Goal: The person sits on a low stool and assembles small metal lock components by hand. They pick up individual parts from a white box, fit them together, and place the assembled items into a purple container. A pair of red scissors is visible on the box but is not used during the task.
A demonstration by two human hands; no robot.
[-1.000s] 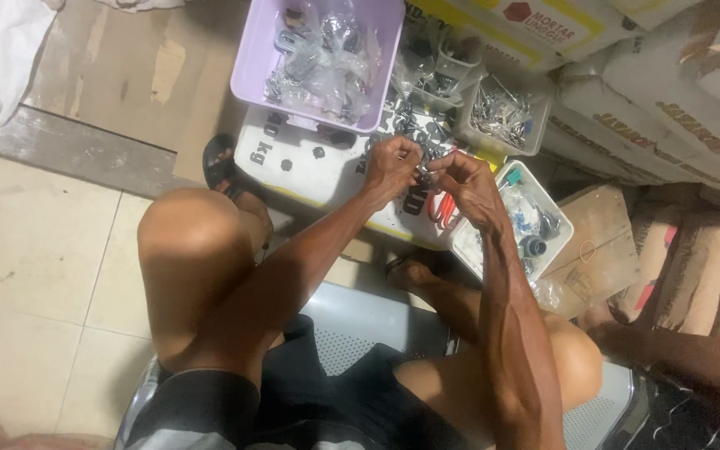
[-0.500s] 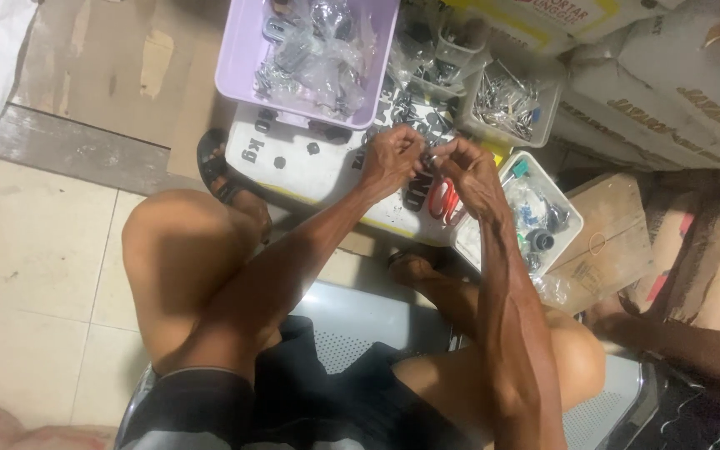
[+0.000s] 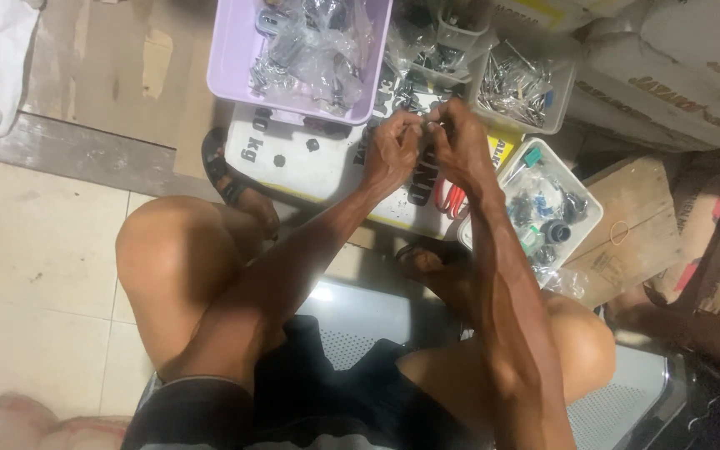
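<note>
Lilac tub behind hands, clear trays beside

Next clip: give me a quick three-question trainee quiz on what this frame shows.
1. True or false: the left hand and right hand meet over the white board.
2. What colour is the tub holding bagged metal parts?
A. lilac
B. green
C. black
3. Which hand is nearer the white tray of mixed small parts?

Key:
1. True; the fingertips come together, and what they pinch is too small to tell.
2. A.
3. The right hand.
</note>
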